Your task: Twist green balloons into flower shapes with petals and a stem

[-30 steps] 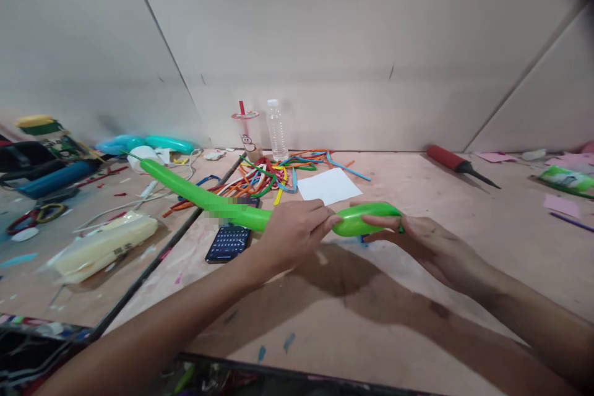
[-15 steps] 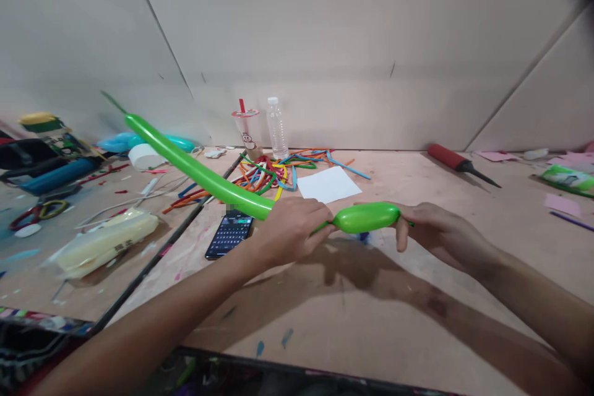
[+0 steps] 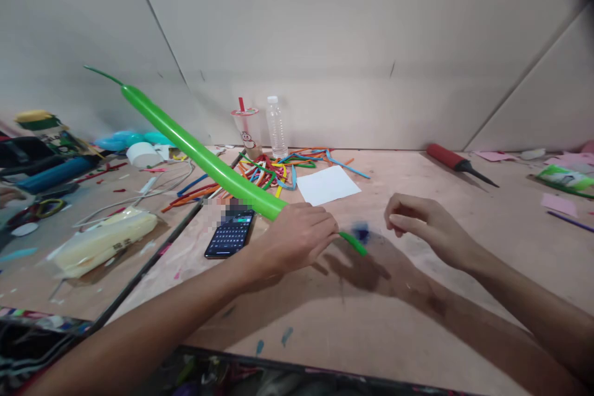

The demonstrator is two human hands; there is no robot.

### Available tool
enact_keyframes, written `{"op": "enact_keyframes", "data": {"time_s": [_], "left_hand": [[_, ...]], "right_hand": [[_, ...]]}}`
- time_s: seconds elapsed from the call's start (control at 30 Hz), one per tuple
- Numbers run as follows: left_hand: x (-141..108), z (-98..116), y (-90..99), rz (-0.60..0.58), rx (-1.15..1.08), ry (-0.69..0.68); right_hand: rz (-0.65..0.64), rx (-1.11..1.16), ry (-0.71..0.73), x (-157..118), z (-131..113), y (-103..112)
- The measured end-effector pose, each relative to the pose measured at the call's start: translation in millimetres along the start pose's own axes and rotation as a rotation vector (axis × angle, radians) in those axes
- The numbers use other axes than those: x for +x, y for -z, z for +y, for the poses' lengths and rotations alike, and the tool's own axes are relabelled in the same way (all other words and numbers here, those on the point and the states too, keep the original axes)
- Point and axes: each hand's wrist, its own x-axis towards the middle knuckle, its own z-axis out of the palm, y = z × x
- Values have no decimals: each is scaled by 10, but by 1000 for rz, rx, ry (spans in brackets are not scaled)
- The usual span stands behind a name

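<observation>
My left hand [image 3: 299, 235] is closed around a long green modelling balloon [image 3: 195, 154] near its right end. The balloon's inflated length slants up to the left and ends in a thin, uninflated tip. A short limp green piece sticks out past my left fingers to the right. My right hand [image 3: 422, 223] hovers apart from the balloon, fingers loosely curled, with nothing visible in it. Below my left wrist a smartphone [image 3: 229, 235] lies on the table, its keyboard showing. Behind it sits a heap of uninflated coloured balloons [image 3: 273, 170].
A white paper [image 3: 328, 185], a clear bottle [image 3: 277, 130] and a drink cup [image 3: 247, 133] stand or lie farther back. At the right rests a red hand pump [image 3: 448, 158]. A wrapped cream-coloured package [image 3: 104, 241] lies at left. White panels [image 3: 325, 49] border the table's back.
My right hand has let go of the balloon's end and drawn apart. The short inflated section between my hands has gone limp and hangs down. The balloon's far tip has swung upward.
</observation>
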Motion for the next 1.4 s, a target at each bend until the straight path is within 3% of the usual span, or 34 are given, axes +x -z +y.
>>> {"op": "enact_keyframes", "data": {"time_s": [0.2, 0.33, 0.57, 0.77, 1.03, 1.4], "left_hand": [[27, 78, -13, -37, 49, -51], [43, 161, 21, -44, 41, -73], [30, 195, -78, -81, 67, -24], [48, 246, -192, -238, 67, 75], [36, 168, -150, -305, 48, 272], [19, 131, -185, -395, 48, 267]], "right_hand": [[-47, -342, 211, -84, -191, -385], [-43, -428, 287, -84, -195, -493], [-126, -358, 51, -89, -163, -432], [-197, -334, 92, -92, -76, -400], [-206, -332, 77, -46, -74, -254], [-217, -505, 66, -25, 22, -245]]}}
